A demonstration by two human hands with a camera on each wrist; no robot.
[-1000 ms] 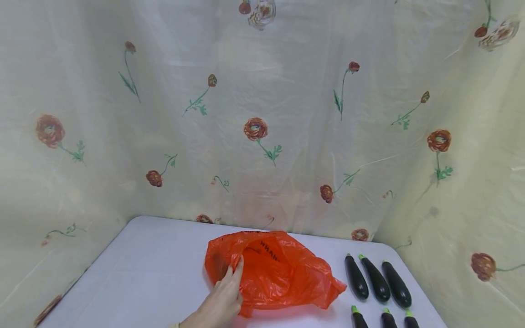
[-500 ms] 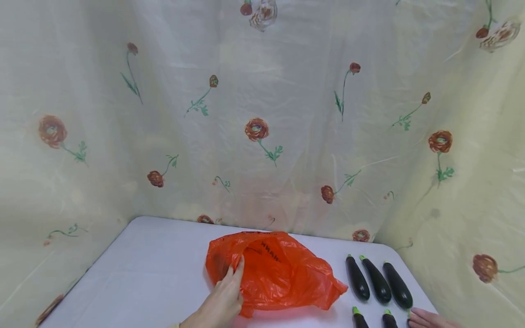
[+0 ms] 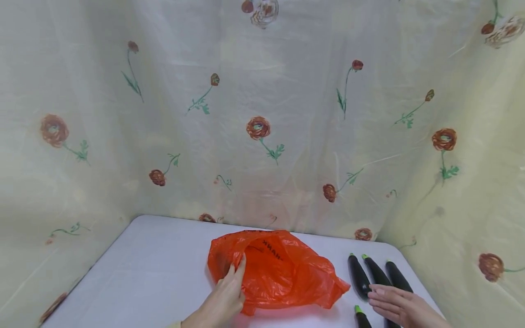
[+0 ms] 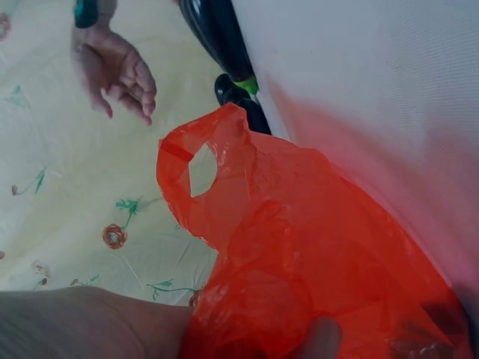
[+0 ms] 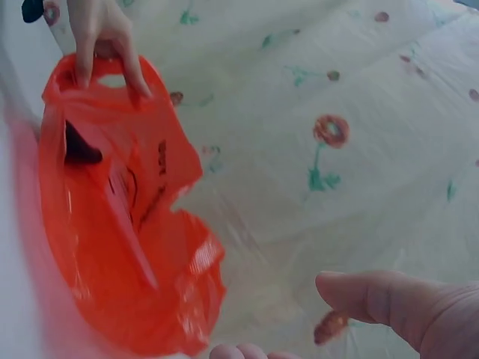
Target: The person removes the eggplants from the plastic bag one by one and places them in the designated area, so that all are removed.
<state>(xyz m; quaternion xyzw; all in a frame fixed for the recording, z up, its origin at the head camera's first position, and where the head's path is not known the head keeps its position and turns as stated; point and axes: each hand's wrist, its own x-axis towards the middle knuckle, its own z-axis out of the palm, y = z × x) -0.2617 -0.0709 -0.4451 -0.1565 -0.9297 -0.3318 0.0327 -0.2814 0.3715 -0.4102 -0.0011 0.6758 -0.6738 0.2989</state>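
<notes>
My left hand (image 3: 223, 294) grips the rim of a red plastic bag (image 3: 283, 278) that lies with its mouth agape on the white table. Inside it, the right wrist view shows a dark, rounded end like an eggplant's (image 5: 81, 146). My right hand (image 3: 404, 305) hovers over the eggplants, fingers extended; in the left wrist view the palm of this right hand (image 4: 120, 71) bears nothing. Eggplants in a back row, such as the leftmost eggplant (image 3: 358, 275), lie right of the bag. A nearer eggplant (image 3: 362, 319) shows its green stem; my right hand partly covers others.
The white table (image 3: 143, 273) has rounded far corners. A flowered plastic curtain (image 3: 262, 91) hangs close behind it and along both sides. A small dark shape (image 5: 31, 9) sits beyond the left hand in the right wrist view, too cropped to identify.
My right hand has come in from the lower right and moved left across the eggplants. My left hand keeps its hold on the bag, which has hardly moved.
</notes>
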